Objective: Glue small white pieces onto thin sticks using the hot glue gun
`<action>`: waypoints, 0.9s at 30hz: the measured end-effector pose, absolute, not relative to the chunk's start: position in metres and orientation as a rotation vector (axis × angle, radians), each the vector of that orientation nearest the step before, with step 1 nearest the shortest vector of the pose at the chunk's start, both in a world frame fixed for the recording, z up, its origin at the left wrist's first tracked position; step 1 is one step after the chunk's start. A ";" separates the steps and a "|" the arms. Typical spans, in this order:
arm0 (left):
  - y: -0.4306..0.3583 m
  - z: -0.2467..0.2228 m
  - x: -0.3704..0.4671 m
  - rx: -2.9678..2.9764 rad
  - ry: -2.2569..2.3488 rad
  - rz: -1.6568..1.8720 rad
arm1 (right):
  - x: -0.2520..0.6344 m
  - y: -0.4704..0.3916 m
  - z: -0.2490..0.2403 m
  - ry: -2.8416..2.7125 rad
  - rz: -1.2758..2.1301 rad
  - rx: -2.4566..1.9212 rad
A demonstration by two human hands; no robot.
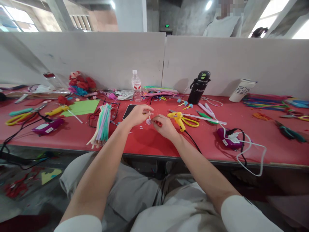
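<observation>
Over the red table in front of me, my left hand (138, 115) and my right hand (166, 126) almost meet. Between their fingertips is a small lilac and pale pink craft piece (148, 121); its exact kind is too small to make out. The left fingers pinch it from above, and the right thumb and finger close on its right side. A dark phone (128, 111) lies partly behind my left hand. Right of my right hand rests a yellow hot glue gun (178, 120), beside yellow-handled scissors (190, 121).
A bundle of pastel pipe cleaners (103, 124) lies left of my left forearm. Behind stand a water bottle (136, 87) and a black flask (199, 87). Purple power strips (48, 126) with trailing cables flank me. A white partition (108, 61) closes the back; a person (223, 25) stands beyond.
</observation>
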State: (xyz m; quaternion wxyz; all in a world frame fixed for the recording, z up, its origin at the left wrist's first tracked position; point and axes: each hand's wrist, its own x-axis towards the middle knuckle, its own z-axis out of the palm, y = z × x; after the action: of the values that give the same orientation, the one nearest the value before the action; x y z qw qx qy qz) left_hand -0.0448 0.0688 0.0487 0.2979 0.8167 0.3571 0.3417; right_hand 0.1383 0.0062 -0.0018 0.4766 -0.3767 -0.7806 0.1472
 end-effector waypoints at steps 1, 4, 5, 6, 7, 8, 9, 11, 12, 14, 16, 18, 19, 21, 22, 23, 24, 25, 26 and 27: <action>0.069 0.049 -0.044 2.164 0.932 0.927 | 0.138 0.006 -0.002 -1.857 0.394 -0.930; 0.067 0.052 -0.042 2.149 0.896 1.004 | 0.138 0.009 -0.002 -1.639 0.535 -0.999; 0.065 0.054 -0.041 2.147 0.887 1.031 | 0.138 0.012 -0.003 -1.560 0.606 -1.016; 0.063 0.056 -0.040 2.146 0.877 1.055 | 0.137 0.014 -0.003 -1.483 0.695 -1.023; 0.061 0.057 -0.039 2.146 0.866 1.076 | 0.137 0.017 -0.004 -1.408 0.802 -1.021; 0.060 0.059 -0.038 2.145 0.855 1.093 | 0.137 0.018 -0.004 -1.332 0.917 -1.012; 0.058 0.060 -0.037 2.145 0.847 1.102 | 0.136 0.020 -0.003 -1.260 1.030 -0.997; 0.055 0.062 -0.035 2.149 0.839 1.111 | 0.135 0.020 -0.002 -1.142 1.201 -0.963; 0.054 0.062 -0.034 2.151 0.837 1.113 | 0.134 0.020 -0.001 -1.097 1.253 -0.948; 0.052 0.063 -0.032 2.153 0.827 1.114 | 0.134 0.018 0.000 -1.042 1.304 -0.928; 0.050 0.063 -0.029 2.152 0.818 1.114 | 0.133 0.016 0.001 -1.024 1.303 -0.929; 0.049 0.063 -0.027 2.161 0.838 1.107 | 0.133 0.016 0.000 -1.039 1.282 -0.947; 0.048 0.063 -0.026 2.171 0.856 1.103 | 0.133 0.017 -0.001 -1.049 1.271 -0.957; 0.047 0.062 -0.024 2.195 0.884 1.099 | 0.133 0.018 -0.003 -1.054 1.256 -0.967; 0.047 0.062 -0.023 2.203 0.885 1.103 | 0.133 0.019 -0.004 -1.049 1.253 -0.965; 0.047 0.061 -0.023 2.207 0.877 1.109 | 0.133 0.020 -0.005 -1.044 1.248 -0.962; 0.047 0.061 -0.022 2.207 0.867 1.115 | 0.133 0.021 -0.005 -1.041 1.242 -0.963; 0.048 0.061 -0.022 2.205 0.861 1.120 | 0.133 0.022 -0.006 -1.039 1.233 -0.967; 0.048 0.060 -0.022 2.200 0.858 1.124 | 0.133 0.022 -0.007 -1.038 1.225 -0.975; 0.048 0.060 -0.021 2.195 0.861 1.127 | 0.133 0.023 -0.007 -1.038 1.217 -0.980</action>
State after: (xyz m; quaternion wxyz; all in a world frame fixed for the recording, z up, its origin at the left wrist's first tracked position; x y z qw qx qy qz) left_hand -0.0211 0.0480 0.0598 0.2609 0.8109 0.3180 0.4163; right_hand 0.1327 0.0226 -0.0072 0.5914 -0.4213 -0.4460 0.5233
